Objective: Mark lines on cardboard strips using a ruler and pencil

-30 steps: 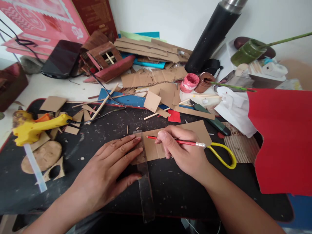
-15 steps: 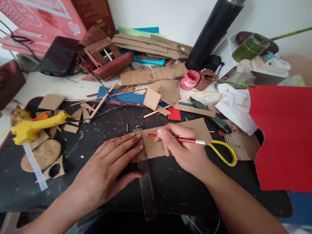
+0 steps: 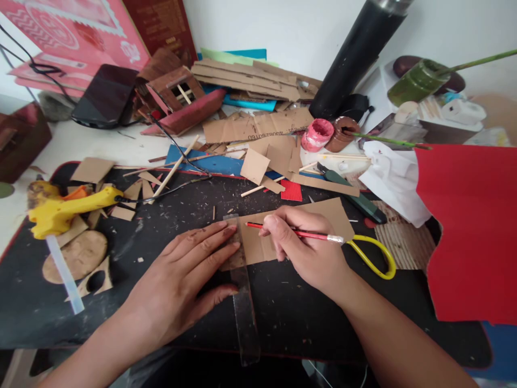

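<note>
Cardboard piece (image 3: 259, 249) flat on the black mat (image 3: 302, 323), clear ruler (image 3: 244, 320) laid across its left end. Left hand (image 3: 177, 285) spread, fingertips on the ruler; right hand (image 3: 305, 250) pinching the red pencil (image 3: 315, 235), tip near the ruler's edge. Yellow handle loop (image 3: 392, 263) just right, glue gun (image 3: 76, 207) far left.

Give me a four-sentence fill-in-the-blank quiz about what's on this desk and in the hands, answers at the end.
1. The right hand holds a slim red ____ with its tip near the cardboard.
2. The left hand rests on a long, clear ____.
3. The yellow glue gun lies to the ____ of both hands.
4. The large sheet at the right edge is ____.

Missing words: pencil; ruler; left; red.
</note>
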Demonstrator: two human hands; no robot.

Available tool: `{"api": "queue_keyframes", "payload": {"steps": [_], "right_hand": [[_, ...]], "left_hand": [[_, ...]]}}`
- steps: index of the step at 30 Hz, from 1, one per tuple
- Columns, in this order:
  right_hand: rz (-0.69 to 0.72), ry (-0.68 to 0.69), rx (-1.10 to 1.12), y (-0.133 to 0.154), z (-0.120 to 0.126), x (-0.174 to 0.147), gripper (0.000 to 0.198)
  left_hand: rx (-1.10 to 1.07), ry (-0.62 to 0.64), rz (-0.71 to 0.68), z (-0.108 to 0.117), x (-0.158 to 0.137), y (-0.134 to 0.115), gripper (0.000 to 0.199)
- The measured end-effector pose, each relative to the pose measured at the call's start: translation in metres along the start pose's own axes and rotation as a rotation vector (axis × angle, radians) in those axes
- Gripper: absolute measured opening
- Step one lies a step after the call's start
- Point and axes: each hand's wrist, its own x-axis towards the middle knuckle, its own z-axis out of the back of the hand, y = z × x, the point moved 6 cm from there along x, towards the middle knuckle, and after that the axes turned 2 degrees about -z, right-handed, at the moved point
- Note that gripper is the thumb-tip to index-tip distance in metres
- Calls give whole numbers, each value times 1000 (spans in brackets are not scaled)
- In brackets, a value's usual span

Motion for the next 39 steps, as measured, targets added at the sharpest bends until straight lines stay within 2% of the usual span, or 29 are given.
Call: {"api": "queue_keyframes", "payload": {"steps": [39], "right_hand": [[35, 65, 2, 4, -5, 0, 34]], "left_hand": [[-61, -18, 40, 0, 0, 3, 60]]}}
